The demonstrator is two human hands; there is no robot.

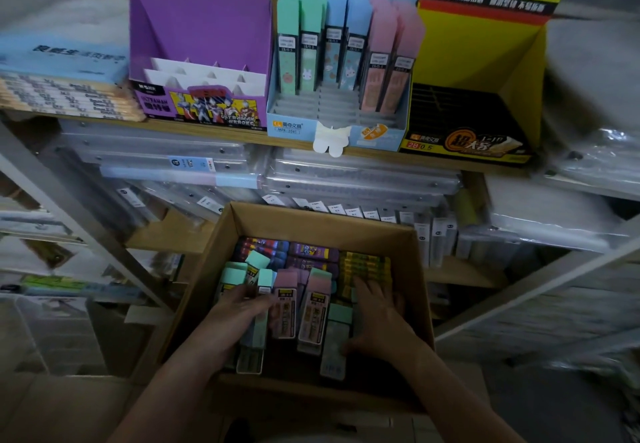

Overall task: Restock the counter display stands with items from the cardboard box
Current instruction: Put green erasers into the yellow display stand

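Wooden shelf (242, 135) crosses the upper frame and carries three stands. Purple stand (201, 27) at upper left. Blue stand (294, 127) at centre, with mint, blue and pink cases (304, 58) upright in its back rows. Yellow stand (485, 55) at upper right.

Box (311, 219) sits at lower centre, below the shelf, with loose cases (285, 311) piled inside. Left hand (239, 307) is in the box at centre-left, fingers lying across mint cases; can't tell whether it grips one. Right hand (377, 318) is at centre-right, fingers spread flat on the pile.
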